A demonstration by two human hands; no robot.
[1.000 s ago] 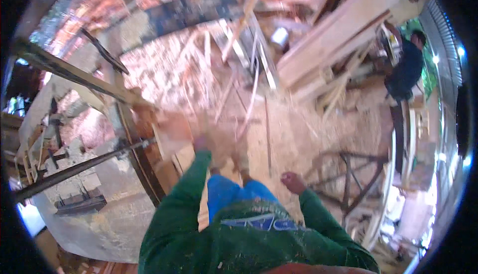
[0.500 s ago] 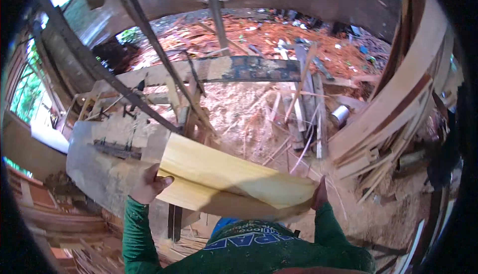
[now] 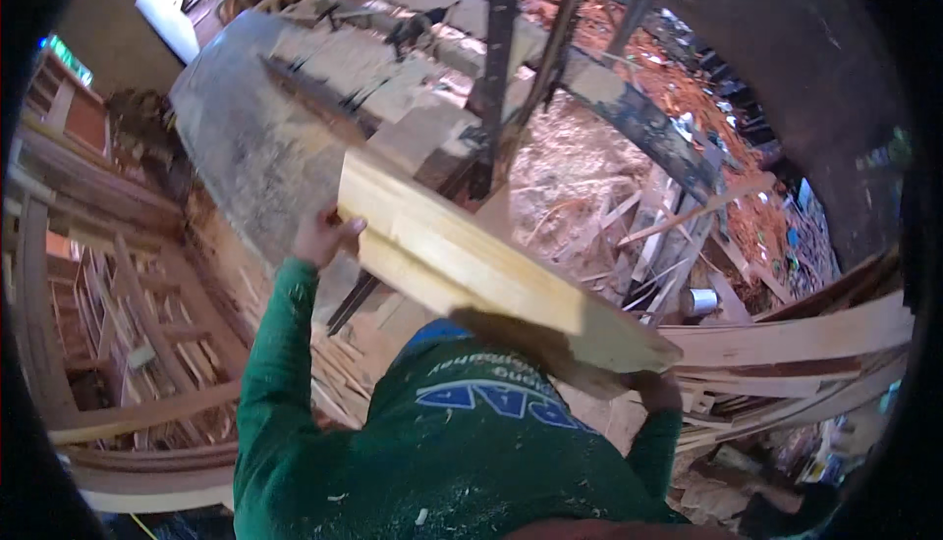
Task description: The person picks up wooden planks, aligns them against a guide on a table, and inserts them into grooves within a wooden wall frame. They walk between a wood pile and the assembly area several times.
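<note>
A pale yellow wooden board (image 3: 481, 260), long and wide with a dark groove or streak along it, spans the space in front of my body. My left hand (image 3: 327, 236) grips its left end, thumb over the near edge. At the right end my right hand (image 3: 648, 383) holds the board from beneath; most of those fingers are hidden by the wood. The board slants, its left end farther from me than its right. Just past the left end lies a grey, sawdust-dusted workbench surface (image 3: 236, 98) with a long slot in it.
Dark upright posts (image 3: 501, 49) stand beyond the board. Sawdust (image 3: 580, 167) and scrap strips (image 3: 678, 236) cover the ground, with a metal can (image 3: 699, 301) among them. Long planks (image 3: 786, 344) are stacked at right. Wooden frames (image 3: 128, 304) with offcuts stand at left.
My view has swung left, so the bench now shows more fully. The board stays in both hands and slants more steeply in the picture, its left end higher and its right end lower.
</note>
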